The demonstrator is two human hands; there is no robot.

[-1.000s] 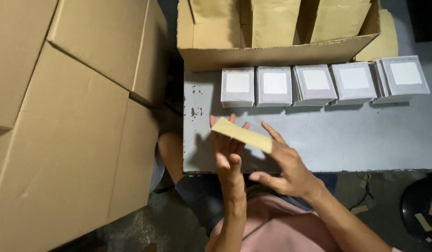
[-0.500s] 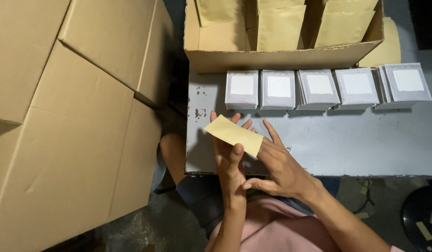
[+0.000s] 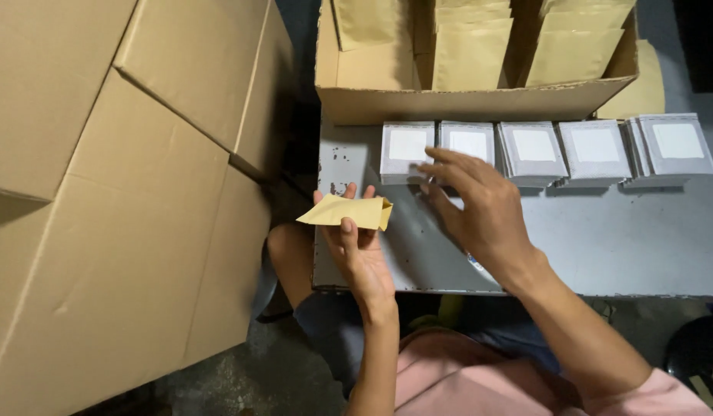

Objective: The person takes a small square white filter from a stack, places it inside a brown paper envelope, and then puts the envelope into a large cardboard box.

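My left hand (image 3: 359,245) holds a small tan paper pouch (image 3: 346,212), its mouth pinched open, above the near left corner of a grey metal table (image 3: 618,239). My right hand (image 3: 473,202) is off the pouch, fingers spread, and reaches over the table toward the two leftmost stacks of grey sachets with white labels (image 3: 407,148). The fingertips are at the front edge of the second stack (image 3: 466,142). Three more such stacks (image 3: 595,149) stand in the same row to the right.
An open cardboard box (image 3: 480,102) with several upright tan pouches stands behind the row of sachets. Large cardboard cartons (image 3: 118,200) fill the left side. A dark stool (image 3: 699,354) is at the lower right. My pink shirt shows below.
My right hand has let go of the pouch and moved up toward the grey sachet stacks. My left hand now holds the pouch alone, tipped flatter with its mouth open.
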